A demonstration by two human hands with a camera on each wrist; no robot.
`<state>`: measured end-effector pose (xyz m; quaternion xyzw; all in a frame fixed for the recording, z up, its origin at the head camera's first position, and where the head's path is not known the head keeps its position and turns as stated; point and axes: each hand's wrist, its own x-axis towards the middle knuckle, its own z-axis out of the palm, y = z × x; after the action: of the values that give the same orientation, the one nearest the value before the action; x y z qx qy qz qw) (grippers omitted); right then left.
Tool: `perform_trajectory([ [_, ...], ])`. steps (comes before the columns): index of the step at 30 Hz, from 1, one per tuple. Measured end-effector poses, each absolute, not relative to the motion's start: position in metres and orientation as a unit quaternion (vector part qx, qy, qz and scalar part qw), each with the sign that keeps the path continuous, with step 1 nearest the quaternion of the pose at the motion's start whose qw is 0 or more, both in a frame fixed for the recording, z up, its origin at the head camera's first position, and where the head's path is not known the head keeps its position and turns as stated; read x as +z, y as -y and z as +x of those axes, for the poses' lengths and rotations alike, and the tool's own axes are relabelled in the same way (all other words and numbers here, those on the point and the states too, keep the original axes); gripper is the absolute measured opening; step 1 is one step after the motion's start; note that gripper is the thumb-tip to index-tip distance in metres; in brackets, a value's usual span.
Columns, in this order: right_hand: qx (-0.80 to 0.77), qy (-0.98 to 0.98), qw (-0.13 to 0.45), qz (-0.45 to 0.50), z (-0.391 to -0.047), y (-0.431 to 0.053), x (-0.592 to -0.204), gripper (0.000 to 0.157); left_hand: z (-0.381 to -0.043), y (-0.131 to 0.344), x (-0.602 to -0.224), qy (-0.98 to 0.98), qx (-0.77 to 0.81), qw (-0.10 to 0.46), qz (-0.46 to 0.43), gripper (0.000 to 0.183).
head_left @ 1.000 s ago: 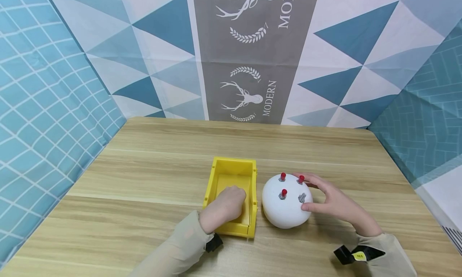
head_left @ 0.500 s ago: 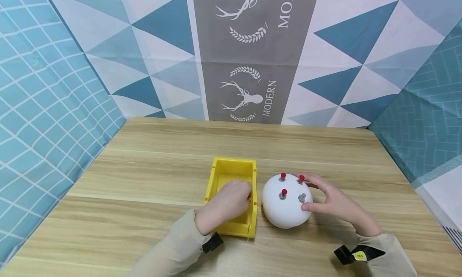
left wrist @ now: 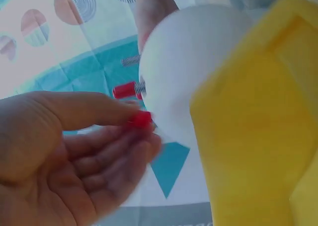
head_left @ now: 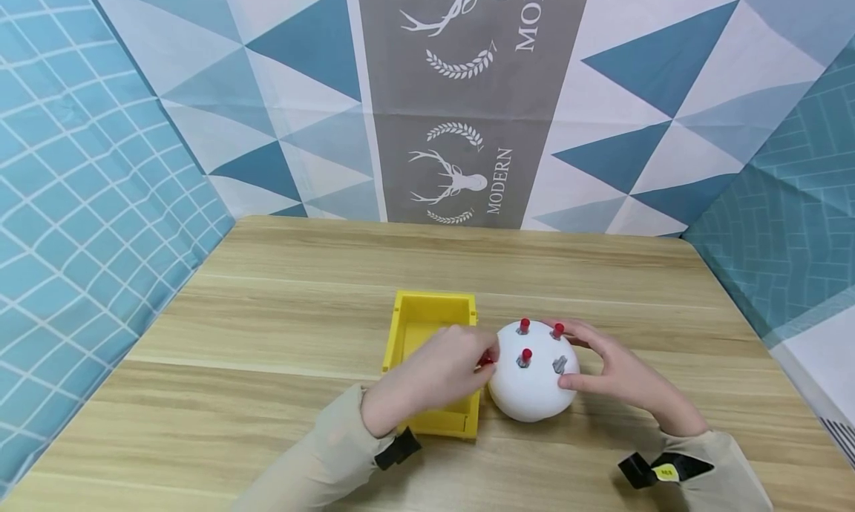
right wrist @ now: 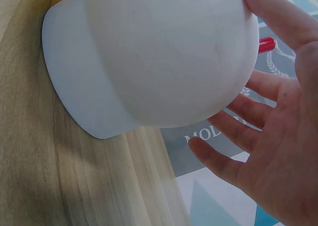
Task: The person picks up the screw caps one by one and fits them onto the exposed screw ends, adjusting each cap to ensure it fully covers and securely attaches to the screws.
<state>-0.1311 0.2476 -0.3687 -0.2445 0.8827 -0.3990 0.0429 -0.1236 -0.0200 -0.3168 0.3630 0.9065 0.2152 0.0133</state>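
Observation:
A white dome-shaped piece [head_left: 531,397] stands on the table with several upright threaded metal posts in its top. Three of these bear red caps, such as the front one [head_left: 526,355]; the near-right post [head_left: 559,364] is bare. My left hand [head_left: 437,371] pinches a small red cap [left wrist: 141,120] between thumb and forefinger, at the dome's left side. On the right, my right hand [head_left: 617,371] rests on the dome, thumb by the bare post and forefinger by the far capped one. Its fingers [right wrist: 268,114] are spread and fairly straight in the right wrist view.
A yellow bin [head_left: 441,424] stands just left of the dome, partly hidden under my left hand and forearm. The wooden table [head_left: 300,260] meets a patterned cloth backdrop [head_left: 461,89] behind and at both sides.
My left hand has come up out of the yellow bin and moved right to the dome's edge, with a red cap now showing in its fingers. My right hand has stayed in place.

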Motion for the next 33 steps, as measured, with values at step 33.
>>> perform_trajectory([
  [33, -0.394, -0.879, 0.039, -0.267, -0.133, -0.252, -0.371, 0.068, -0.127, -0.035, -0.305, -0.841, 0.221, -0.113, 0.481, 0.01],
])
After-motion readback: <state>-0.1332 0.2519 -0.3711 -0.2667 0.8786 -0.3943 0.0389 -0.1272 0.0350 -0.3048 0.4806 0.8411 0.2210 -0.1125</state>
